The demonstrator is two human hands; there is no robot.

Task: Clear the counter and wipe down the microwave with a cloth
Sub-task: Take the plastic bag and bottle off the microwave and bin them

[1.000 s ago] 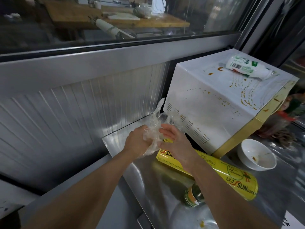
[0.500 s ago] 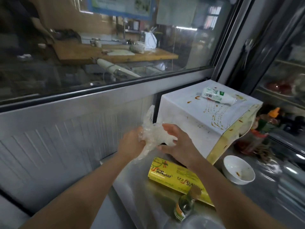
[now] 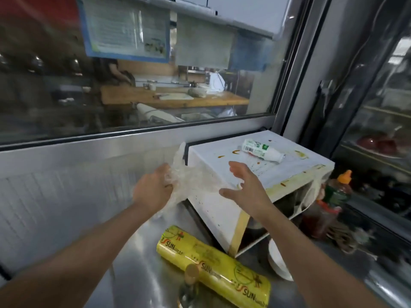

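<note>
The white microwave (image 3: 222,210) stands on the steel counter (image 3: 138,263), its top and side spattered with brown sauce. A white plastic bottle (image 3: 261,150) lies on its side on the microwave's top. My left hand (image 3: 153,191) grips a crumpled clear plastic bag (image 3: 189,176) just left of the microwave's near corner. My right hand (image 3: 244,187) hovers with fingers spread beside the bag, in front of the microwave's top edge, holding nothing.
A yellow cling-wrap box (image 3: 213,265) lies on the counter below my hands. A small glass bottle with a gold cap (image 3: 190,283) stands before it. A white bowl (image 3: 278,261) and a sauce bottle with an orange cap (image 3: 335,192) sit right of the microwave.
Both hands have risen from the counter with the plastic bag. My right hand has let go of the bag and spread open. The view has tilted upward.
</note>
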